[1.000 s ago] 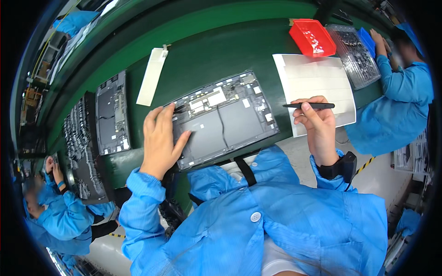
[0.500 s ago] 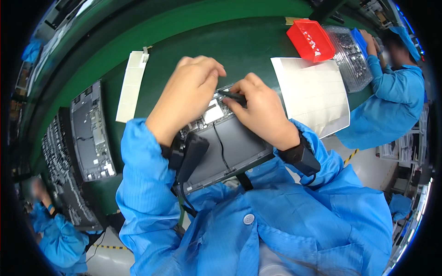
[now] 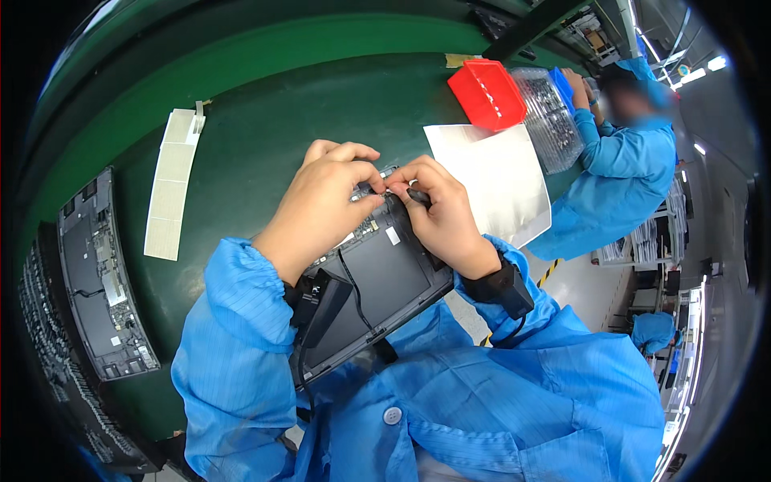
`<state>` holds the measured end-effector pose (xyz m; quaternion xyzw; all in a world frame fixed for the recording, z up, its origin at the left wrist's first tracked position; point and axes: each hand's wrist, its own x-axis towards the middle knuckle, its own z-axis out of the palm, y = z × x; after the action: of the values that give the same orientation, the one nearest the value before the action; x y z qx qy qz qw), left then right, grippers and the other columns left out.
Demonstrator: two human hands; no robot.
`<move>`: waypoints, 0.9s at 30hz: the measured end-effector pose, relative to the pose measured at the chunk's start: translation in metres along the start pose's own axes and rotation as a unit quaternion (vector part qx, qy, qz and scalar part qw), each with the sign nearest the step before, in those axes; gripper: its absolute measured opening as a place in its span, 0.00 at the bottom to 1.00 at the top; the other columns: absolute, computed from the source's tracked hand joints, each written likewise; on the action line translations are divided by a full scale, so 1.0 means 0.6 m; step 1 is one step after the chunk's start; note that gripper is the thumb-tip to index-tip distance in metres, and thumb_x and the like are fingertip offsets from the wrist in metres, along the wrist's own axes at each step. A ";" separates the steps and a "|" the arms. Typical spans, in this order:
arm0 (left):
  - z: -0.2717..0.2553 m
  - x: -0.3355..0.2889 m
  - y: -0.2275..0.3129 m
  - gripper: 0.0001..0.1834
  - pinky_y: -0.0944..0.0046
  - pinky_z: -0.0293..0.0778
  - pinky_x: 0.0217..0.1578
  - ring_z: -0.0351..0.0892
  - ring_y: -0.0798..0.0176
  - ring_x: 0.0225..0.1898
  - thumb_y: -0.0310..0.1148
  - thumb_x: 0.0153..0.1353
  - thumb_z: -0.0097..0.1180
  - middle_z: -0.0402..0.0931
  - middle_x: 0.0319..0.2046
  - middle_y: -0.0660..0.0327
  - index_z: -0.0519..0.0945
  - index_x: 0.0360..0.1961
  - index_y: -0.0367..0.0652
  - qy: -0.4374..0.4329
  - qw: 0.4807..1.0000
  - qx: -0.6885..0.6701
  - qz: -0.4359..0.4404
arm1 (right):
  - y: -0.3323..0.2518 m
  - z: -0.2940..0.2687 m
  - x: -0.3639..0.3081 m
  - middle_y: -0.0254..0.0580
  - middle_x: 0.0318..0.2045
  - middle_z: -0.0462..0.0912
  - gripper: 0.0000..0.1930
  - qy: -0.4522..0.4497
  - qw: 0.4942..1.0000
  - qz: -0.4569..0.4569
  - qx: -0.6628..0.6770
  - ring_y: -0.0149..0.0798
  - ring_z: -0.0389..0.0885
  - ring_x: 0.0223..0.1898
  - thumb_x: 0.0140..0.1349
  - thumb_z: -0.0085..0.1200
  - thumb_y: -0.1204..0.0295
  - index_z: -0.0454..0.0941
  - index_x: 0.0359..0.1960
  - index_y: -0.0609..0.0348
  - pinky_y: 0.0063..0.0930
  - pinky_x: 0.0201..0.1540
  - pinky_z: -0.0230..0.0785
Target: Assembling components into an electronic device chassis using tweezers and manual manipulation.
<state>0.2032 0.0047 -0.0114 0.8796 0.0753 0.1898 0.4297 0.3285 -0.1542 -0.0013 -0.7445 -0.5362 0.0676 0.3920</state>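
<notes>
An opened laptop base (image 3: 385,277), with its circuit board showing along the far edge, lies in front of me, tilted to the right. Over that edge my left hand (image 3: 321,197) spreads its fingers, the index finger and thumb apart beside the board. Close against it, my right hand (image 3: 442,213) keeps a slim black pen-like tool (image 3: 418,196) tucked in its grip. The right thumb and index tip meet at the board's edge, near the left fingertips; whatever tiny part lies there is too small to make out.
A second laptop base (image 3: 100,281) lies at left beside a black tray of small parts (image 3: 52,361). White label strips (image 3: 170,189), a white sheet (image 3: 490,177), a red bin (image 3: 487,95) and a clear parts box (image 3: 546,120) rest on the green table. A co-worker (image 3: 618,161) sits at right.
The view has swung to the right. My right thumb and index finger have come together beside my left fingertips, and the black tool has tipped back into the palm. My left fingers have spread.
</notes>
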 end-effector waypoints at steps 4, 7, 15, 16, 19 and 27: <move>0.005 0.001 -0.004 0.05 0.55 0.69 0.59 0.69 0.49 0.59 0.29 0.56 0.65 0.80 0.54 0.59 0.84 0.32 0.41 0.019 1.000 -0.005 -0.006 | -0.007 0.005 0.004 0.43 0.36 0.79 0.14 0.010 1.000 -0.010 0.004 0.45 0.82 0.36 0.51 0.54 0.89 0.80 0.39 0.62 0.32 0.37 0.76; 0.013 0.002 -0.001 0.04 0.56 0.70 0.57 0.70 0.50 0.57 0.29 0.56 0.64 0.81 0.53 0.58 0.84 0.32 0.40 0.024 1.000 -0.018 0.002 | -0.012 0.005 0.000 0.43 0.35 0.79 0.13 0.049 0.997 0.060 -0.005 0.42 0.81 0.34 0.51 0.57 0.88 0.80 0.38 0.62 0.30 0.34 0.74; 0.005 0.004 0.003 0.04 0.56 0.74 0.51 0.74 0.49 0.53 0.25 0.55 0.63 0.80 0.53 0.56 0.83 0.31 0.37 0.049 0.998 0.024 0.037 | 0.000 0.022 -0.014 0.43 0.36 0.81 0.11 0.081 0.996 -0.037 0.001 0.40 0.82 0.31 0.57 0.67 0.77 0.82 0.41 0.59 0.29 0.32 0.74; 0.005 0.000 0.003 0.03 0.56 0.73 0.52 0.74 0.49 0.53 0.24 0.54 0.63 0.80 0.52 0.56 0.82 0.31 0.36 0.045 0.998 0.036 0.021 | -0.005 0.024 -0.018 0.42 0.36 0.81 0.12 0.068 0.997 -0.024 0.023 0.35 0.81 0.29 0.57 0.68 0.78 0.82 0.43 0.59 0.25 0.30 0.72; 0.003 0.006 0.014 0.04 0.56 0.73 0.53 0.75 0.49 0.52 0.21 0.52 0.63 0.80 0.52 0.56 0.81 0.30 0.35 0.028 0.999 0.007 0.021 | 0.005 0.016 -0.014 0.41 0.36 0.81 0.11 0.064 0.995 -0.050 0.053 0.38 0.81 0.31 0.58 0.67 0.79 0.82 0.43 0.61 0.28 0.33 0.73; 0.008 0.016 0.036 0.04 0.56 0.75 0.47 0.75 0.49 0.52 0.20 0.52 0.63 0.80 0.51 0.56 0.80 0.29 0.34 0.029 0.998 0.046 0.017 | 0.021 0.006 -0.006 0.45 0.35 0.81 0.07 0.053 0.996 -0.038 0.064 0.46 0.83 0.34 0.59 0.64 0.79 0.82 0.39 0.63 0.32 0.35 0.75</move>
<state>0.2132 -0.0091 0.0057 0.8937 0.0815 0.2191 0.3829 0.3343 -0.1570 -0.0133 -0.6994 -0.5373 0.0471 0.4689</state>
